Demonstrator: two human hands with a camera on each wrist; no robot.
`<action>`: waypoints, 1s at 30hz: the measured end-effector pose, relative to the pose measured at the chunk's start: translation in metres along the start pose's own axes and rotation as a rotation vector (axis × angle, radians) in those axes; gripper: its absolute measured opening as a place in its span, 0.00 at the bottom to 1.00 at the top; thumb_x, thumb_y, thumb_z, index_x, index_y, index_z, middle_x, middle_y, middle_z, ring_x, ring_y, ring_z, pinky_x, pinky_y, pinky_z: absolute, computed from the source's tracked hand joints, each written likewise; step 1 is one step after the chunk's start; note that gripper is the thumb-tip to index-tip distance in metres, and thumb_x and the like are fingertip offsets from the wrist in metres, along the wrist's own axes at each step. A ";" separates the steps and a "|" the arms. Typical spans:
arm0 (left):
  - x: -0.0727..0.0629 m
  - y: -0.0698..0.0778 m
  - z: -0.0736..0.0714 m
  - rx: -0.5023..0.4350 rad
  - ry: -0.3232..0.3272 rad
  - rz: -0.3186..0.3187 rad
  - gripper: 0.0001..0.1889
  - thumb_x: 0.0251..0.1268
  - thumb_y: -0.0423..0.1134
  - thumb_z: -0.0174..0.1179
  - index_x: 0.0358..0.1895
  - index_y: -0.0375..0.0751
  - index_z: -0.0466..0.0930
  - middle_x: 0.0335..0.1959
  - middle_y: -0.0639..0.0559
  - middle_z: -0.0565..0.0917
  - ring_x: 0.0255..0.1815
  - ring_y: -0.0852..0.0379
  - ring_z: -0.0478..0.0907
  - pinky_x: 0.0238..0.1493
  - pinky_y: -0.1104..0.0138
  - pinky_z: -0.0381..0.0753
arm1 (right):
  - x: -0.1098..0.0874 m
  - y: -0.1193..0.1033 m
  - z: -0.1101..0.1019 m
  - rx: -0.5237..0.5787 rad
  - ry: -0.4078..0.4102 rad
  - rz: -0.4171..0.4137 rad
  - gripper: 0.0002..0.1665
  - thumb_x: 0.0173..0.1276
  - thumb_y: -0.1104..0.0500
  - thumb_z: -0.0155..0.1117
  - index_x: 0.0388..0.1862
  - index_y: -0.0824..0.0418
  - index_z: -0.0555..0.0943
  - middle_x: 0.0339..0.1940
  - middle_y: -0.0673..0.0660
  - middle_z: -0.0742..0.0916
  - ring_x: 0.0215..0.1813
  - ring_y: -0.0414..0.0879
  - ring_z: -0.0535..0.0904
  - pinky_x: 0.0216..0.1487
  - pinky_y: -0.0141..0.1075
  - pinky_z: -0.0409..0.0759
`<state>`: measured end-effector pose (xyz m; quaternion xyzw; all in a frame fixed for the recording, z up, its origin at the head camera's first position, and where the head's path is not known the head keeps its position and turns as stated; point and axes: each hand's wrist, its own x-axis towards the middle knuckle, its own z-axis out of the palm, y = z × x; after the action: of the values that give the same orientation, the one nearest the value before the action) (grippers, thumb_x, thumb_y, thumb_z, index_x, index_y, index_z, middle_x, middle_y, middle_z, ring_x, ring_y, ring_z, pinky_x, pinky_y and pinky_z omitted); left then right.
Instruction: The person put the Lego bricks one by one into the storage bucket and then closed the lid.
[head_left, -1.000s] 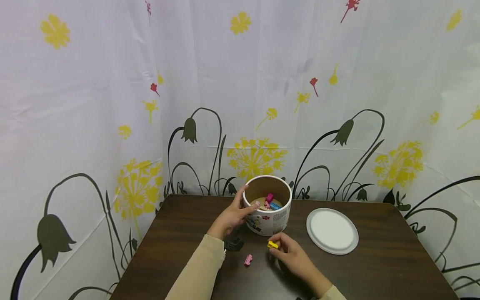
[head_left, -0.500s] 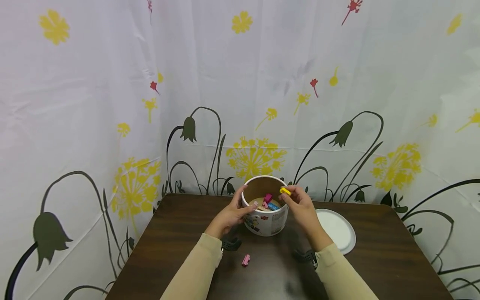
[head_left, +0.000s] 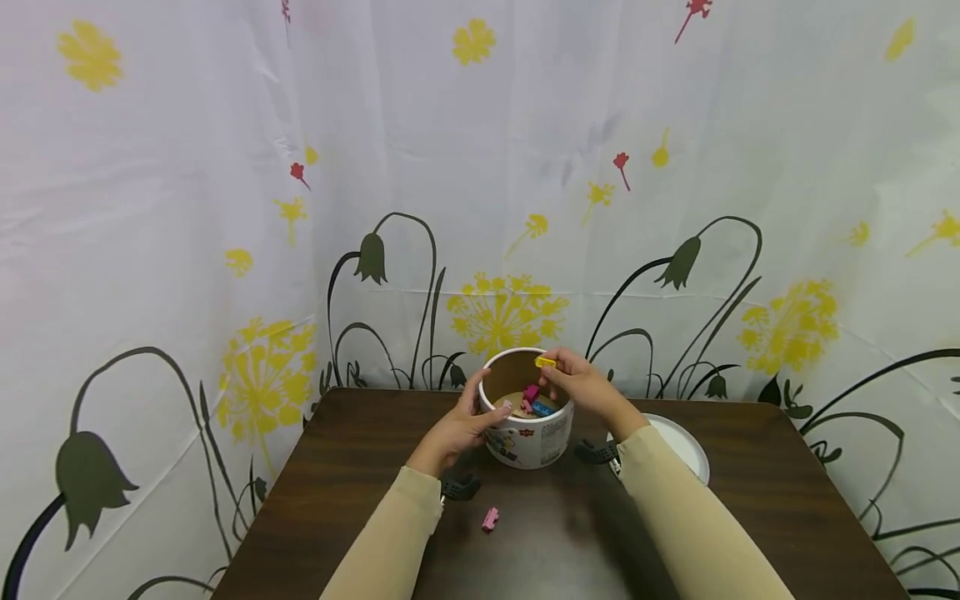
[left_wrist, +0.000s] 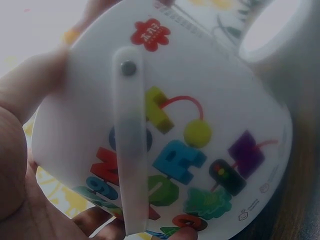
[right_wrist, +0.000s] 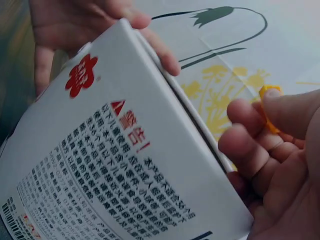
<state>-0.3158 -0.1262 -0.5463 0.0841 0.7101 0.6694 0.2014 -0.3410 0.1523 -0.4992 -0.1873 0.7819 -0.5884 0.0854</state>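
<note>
A white printed tub [head_left: 528, 447] stands upright on the dark wooden table [head_left: 360, 450], mouth up. My left hand [head_left: 459, 423] grips its left side, thumb over the rim. A white strap handle [left_wrist: 131, 150] hangs down the tub's wall in the left wrist view. Between thumb and fingers, my right hand [head_left: 588, 385] pinches a small yellow block [head_left: 545, 362] over the tub's mouth; in the right wrist view the thumb covers part of it. Inside the tub lie a magenta block [head_left: 531, 392], a blue block [head_left: 543, 408] and light pink pieces [head_left: 527, 406].
One pink block [head_left: 491, 520] lies on the table in front of the tub. A round white lid [head_left: 688, 446] rests to the right, partly behind the right forearm. A flower-patterned curtain [head_left: 420, 125] hangs behind the table.
My right hand has lifted the yellow block from near the table to the tub's right rim, then moved left over its mouth. My left hand keeps its grip.
</note>
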 end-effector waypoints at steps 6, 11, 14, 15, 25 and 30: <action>0.000 0.004 0.000 -0.002 0.005 -0.001 0.53 0.70 0.57 0.75 0.87 0.74 0.45 0.92 0.40 0.45 0.89 0.33 0.53 0.75 0.26 0.65 | 0.005 -0.005 0.001 -0.019 0.024 -0.005 0.22 0.89 0.51 0.57 0.71 0.63 0.75 0.46 0.67 0.85 0.36 0.50 0.79 0.42 0.37 0.81; -0.001 0.004 0.000 0.000 0.003 0.000 0.53 0.70 0.56 0.75 0.87 0.73 0.45 0.92 0.38 0.45 0.89 0.33 0.54 0.75 0.25 0.65 | 0.004 -0.005 0.002 -0.007 0.015 -0.031 0.26 0.89 0.54 0.57 0.75 0.68 0.69 0.43 0.61 0.84 0.36 0.50 0.79 0.48 0.46 0.82; -0.001 0.003 -0.001 0.007 0.003 0.001 0.53 0.71 0.56 0.75 0.87 0.73 0.44 0.92 0.37 0.45 0.89 0.32 0.54 0.75 0.25 0.66 | 0.004 -0.003 0.003 -0.015 0.010 -0.041 0.27 0.89 0.54 0.57 0.76 0.69 0.69 0.43 0.63 0.84 0.36 0.49 0.80 0.48 0.48 0.83; -0.001 0.002 -0.001 0.008 0.004 0.003 0.53 0.71 0.56 0.75 0.88 0.72 0.44 0.92 0.37 0.46 0.88 0.32 0.54 0.74 0.25 0.66 | 0.003 -0.002 0.003 -0.013 0.010 -0.045 0.27 0.89 0.54 0.56 0.76 0.69 0.69 0.44 0.65 0.84 0.35 0.48 0.80 0.48 0.48 0.83; -0.002 -0.001 -0.001 0.011 0.014 0.009 0.51 0.74 0.52 0.72 0.88 0.72 0.44 0.92 0.36 0.46 0.88 0.31 0.55 0.73 0.24 0.67 | 0.003 0.003 0.004 0.062 0.011 -0.082 0.26 0.89 0.58 0.56 0.75 0.74 0.68 0.41 0.62 0.83 0.33 0.44 0.78 0.43 0.36 0.81; -0.002 0.000 0.001 -0.002 -0.002 0.019 0.49 0.77 0.49 0.70 0.88 0.71 0.44 0.91 0.35 0.48 0.87 0.31 0.57 0.73 0.25 0.69 | 0.001 0.002 0.005 0.063 0.044 -0.075 0.27 0.88 0.59 0.57 0.75 0.74 0.68 0.40 0.59 0.83 0.34 0.45 0.77 0.43 0.38 0.82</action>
<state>-0.3136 -0.1265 -0.5460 0.0910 0.7084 0.6720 0.1958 -0.3402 0.1479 -0.5025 -0.2007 0.7572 -0.6194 0.0519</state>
